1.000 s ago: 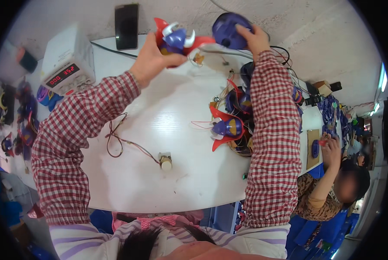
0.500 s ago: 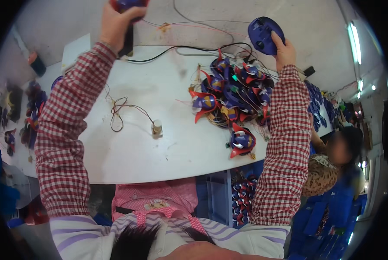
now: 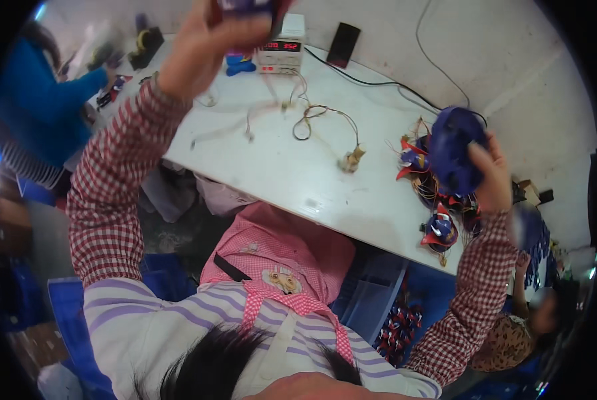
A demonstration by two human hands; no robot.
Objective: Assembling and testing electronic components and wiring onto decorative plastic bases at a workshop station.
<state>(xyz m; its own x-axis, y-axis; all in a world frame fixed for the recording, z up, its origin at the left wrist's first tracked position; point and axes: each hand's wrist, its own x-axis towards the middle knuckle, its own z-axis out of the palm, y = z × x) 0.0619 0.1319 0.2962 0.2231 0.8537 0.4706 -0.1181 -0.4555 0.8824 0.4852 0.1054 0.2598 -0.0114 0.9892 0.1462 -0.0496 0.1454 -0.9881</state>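
Raised at the top left, my left hand (image 3: 202,53) is closed round a dark blue and red plastic toy part (image 3: 246,8), which the frame's top edge partly cuts off. My right hand (image 3: 493,175) grips an oval dark blue plastic shell (image 3: 456,150) by its side, thumb on its face, above the table's right end. Beneath and beside the shell lie several red and purple toy heads (image 3: 440,228) with thin wires, partly hidden by it. Thin looped wires (image 3: 325,110) run across the white table (image 3: 265,153) to a small pale connector piece (image 3: 352,160).
A white power supply (image 3: 282,57) with a lit red display stands at the back, beside a small blue object (image 3: 240,65). A black flat device (image 3: 343,44) leans on the wall. People sit at left in a blue top (image 3: 35,100) and at lower right in leopard print (image 3: 505,343).
My view has swung left, bringing the power supply and the person in blue into sight. The shell in my right hand now hangs over the toy pile; my left hand still holds its part.
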